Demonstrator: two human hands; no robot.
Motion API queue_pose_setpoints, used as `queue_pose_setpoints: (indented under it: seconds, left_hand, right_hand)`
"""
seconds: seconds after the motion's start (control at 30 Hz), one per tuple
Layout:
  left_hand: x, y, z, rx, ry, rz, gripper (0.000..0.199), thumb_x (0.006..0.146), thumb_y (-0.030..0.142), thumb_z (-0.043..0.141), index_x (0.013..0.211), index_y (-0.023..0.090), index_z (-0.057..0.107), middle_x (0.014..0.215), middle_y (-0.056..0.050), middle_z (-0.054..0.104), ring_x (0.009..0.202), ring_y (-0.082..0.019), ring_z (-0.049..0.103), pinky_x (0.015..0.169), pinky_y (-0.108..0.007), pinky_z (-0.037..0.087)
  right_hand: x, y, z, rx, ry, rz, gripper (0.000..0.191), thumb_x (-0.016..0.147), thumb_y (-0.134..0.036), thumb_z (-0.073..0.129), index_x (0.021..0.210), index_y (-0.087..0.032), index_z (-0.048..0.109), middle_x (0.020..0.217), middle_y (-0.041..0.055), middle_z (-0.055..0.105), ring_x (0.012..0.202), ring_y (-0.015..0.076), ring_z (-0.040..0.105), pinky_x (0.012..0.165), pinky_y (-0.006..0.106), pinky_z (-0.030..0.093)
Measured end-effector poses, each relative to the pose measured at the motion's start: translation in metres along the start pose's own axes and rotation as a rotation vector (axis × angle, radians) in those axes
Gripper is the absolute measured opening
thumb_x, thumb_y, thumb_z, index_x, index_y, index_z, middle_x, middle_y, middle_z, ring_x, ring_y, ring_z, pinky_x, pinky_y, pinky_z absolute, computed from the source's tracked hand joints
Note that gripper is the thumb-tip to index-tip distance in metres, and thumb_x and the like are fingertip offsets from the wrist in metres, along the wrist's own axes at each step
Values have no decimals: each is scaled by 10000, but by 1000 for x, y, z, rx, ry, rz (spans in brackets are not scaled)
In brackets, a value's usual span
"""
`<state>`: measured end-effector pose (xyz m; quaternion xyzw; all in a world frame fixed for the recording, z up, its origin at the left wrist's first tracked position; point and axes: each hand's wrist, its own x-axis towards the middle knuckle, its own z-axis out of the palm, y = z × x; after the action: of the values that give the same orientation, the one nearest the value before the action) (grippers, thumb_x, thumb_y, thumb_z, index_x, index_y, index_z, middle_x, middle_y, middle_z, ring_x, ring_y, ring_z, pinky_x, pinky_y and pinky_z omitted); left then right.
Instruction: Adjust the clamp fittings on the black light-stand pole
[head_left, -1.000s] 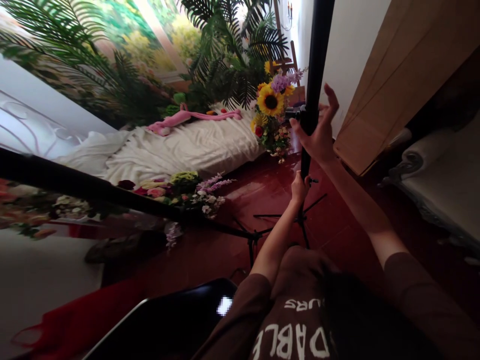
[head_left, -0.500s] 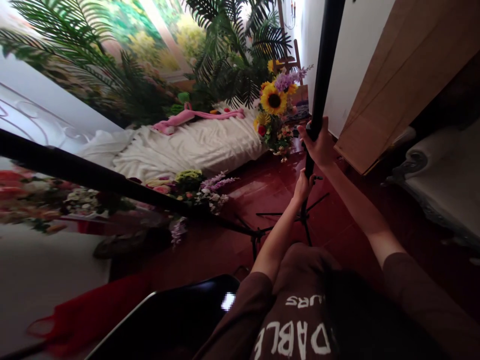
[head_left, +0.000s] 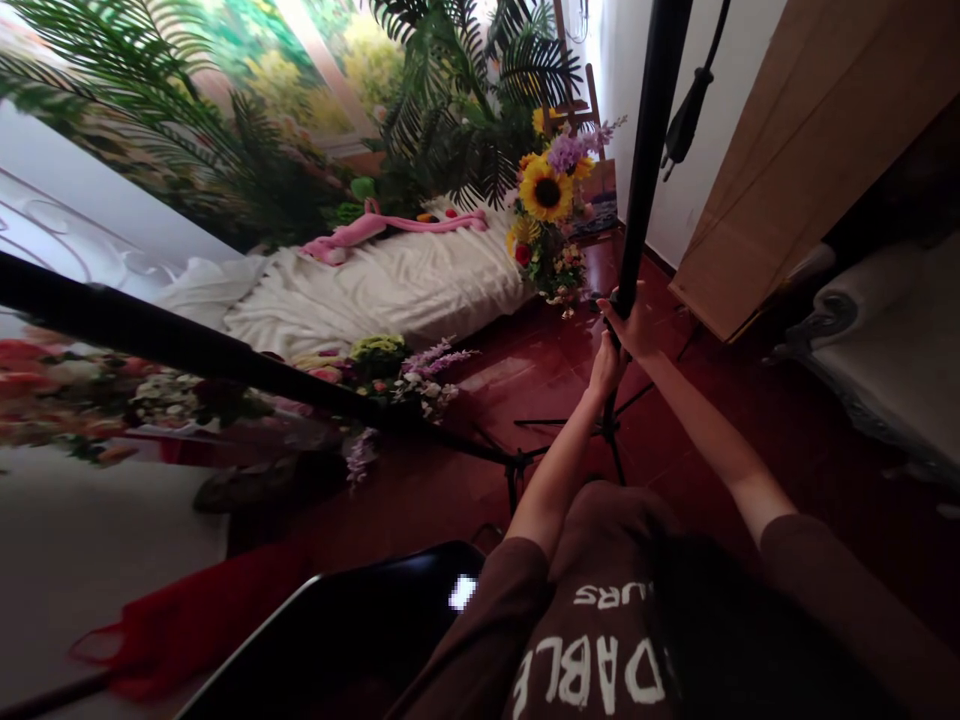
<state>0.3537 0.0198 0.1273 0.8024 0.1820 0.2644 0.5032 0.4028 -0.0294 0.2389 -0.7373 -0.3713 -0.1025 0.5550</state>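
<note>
While the person's left hand point(head_left: 604, 368) and right hand point(head_left: 636, 326) curl closed around the tall black tubular metal-looking stand point(head_left: 651, 150) right of centre, loose locking could let it slide down, pinching them.

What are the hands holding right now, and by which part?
A black stand, by the lower part of its pole, above the spread legs. The right hand grips just above the left hand.

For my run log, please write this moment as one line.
Left hand: at black pole | Right hand: around pole, just above left hand | Plug: hanging, right of pole in view | Sunflower: beyond hands
</note>
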Motion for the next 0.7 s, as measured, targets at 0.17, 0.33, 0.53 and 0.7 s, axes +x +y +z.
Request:
queue_pose_setpoints:
  seconds: [0.17, 0.33, 0.53, 0.7]
  left_hand:
    - [0, -4, 3, 0, 20, 39, 377, 929, 292, 528, 1256, 121, 449, 1170, -220, 653, 1025, -236, 680, 865, -324, 527]
    - [1, -10, 6, 0, 35, 53, 352, 942, 345, 533, 1221, 142, 461, 1075, -178, 670, 930, -219, 683, 793, -318, 519]
    - [2, -14, 9, -5, 80, 68, 316, 938, 387, 547, 1157, 166, 492, 1046, -161, 668, 927, -230, 677, 802, -337, 505]
    - [1, -12, 8, -23, 88, 84, 296, 937, 401, 548, 1121, 175, 495, 1010, -135, 667, 877, -202, 665, 765, -308, 492]
  right_hand:
    - [-4, 23, -27, -22, -159, -41, 615, 857, -785, 445, 1113, -239, 566, 957, 59, 673, 869, 202, 651, 799, 331, 517]
    - [-36, 60, -66, -212, -296, -81, 565, 924, -711, 408, 1004, -220, 674, 999, 99, 716, 983, 254, 638, 939, 416, 469]
    - [-65, 82, -86, -351, -386, -71, 529, 916, -660, 497, 1142, -223, 689, 1136, 104, 718, 1091, 296, 615, 982, 466, 443]
    - [-63, 87, -75, -371, -373, -13, 545, 952, -659, 408, 1077, -221, 708, 1095, 112, 733, 1067, 287, 619, 962, 431, 445]
